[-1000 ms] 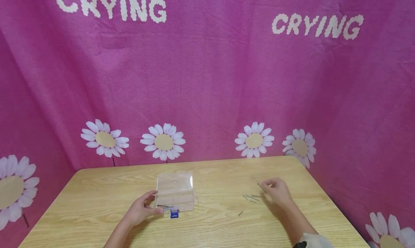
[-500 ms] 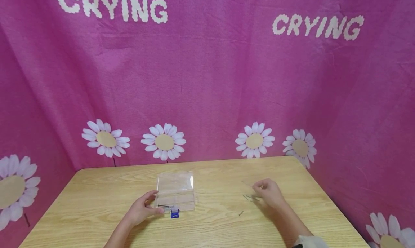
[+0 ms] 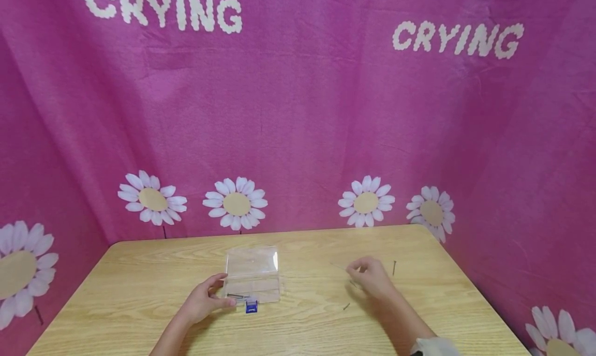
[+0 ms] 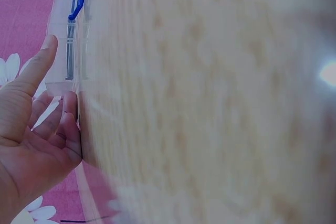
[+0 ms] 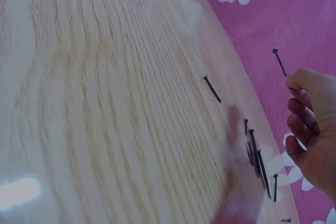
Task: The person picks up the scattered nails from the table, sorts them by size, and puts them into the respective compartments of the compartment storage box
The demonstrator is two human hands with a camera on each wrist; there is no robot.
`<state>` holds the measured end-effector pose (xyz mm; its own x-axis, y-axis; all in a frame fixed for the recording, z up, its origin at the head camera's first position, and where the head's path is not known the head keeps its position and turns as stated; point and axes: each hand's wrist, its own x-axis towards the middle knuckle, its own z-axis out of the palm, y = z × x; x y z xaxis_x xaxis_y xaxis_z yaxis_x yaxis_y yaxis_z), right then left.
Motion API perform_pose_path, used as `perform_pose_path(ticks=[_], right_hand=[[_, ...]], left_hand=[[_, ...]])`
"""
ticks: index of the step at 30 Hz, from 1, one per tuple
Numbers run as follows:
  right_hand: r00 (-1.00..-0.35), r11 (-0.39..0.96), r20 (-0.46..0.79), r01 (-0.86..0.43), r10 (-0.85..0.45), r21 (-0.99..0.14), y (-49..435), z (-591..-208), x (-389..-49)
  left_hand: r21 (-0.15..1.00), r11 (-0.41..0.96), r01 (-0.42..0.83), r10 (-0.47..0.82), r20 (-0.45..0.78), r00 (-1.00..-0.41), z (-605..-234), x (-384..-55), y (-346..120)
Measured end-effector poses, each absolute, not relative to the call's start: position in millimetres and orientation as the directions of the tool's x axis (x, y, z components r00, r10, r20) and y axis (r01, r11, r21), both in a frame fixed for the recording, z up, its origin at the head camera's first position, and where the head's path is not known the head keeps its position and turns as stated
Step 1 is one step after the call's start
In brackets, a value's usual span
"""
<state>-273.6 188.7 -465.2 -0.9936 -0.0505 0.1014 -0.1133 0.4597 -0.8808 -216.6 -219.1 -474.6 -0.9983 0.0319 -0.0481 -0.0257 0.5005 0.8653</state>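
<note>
A clear plastic box [image 3: 266, 290] lies with its lid raised at the back and a blue latch [image 3: 251, 307] at its front. Several nails [image 4: 70, 56] lie in its front left compartment. My left hand [image 3: 202, 301] holds the box's left end, thumb at the front corner and fingers at the side. Right of the box, my right hand [image 3: 370, 277] pinches a nail [image 5: 280, 63] above the table, its head end sticking out from thumb and finger. Below that hand lies a group of loose nails [image 5: 255, 153], partly hidden in the head view.
One nail [image 3: 394, 268] lies alone right of my right hand, and a short nail [image 3: 346, 307] lies nearer the front. The wooden table [image 3: 307, 325] backs onto a pink curtain [image 3: 298, 113] with printed flowers.
My right hand has moved left over the table with the pinched nail, uncovering a nail on its right. My left hand and the box have stayed in place.
</note>
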Motion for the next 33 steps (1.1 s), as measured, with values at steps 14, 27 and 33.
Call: perform_pose_path(ticks=[14,27,33], right_hand=[[-0.988,0.437,0.082,-0.132,-0.131,-0.890,156,-464,-270],[-0.926,0.483,0.182,-0.332,-0.332,-0.810,122,-455,-265],[-0.909,0.477,0.169,-0.350,-0.382,-0.806,100,-453,-263]], left_hand=[[0.876,0.482,-0.017,0.038,-0.040,-0.998,-475,-216,-219],[0.875,0.484,-0.025,0.030,-0.045,-0.999,-475,-216,-218],[0.878,0.478,-0.019,0.035,-0.040,-0.999,-475,-217,-219]])
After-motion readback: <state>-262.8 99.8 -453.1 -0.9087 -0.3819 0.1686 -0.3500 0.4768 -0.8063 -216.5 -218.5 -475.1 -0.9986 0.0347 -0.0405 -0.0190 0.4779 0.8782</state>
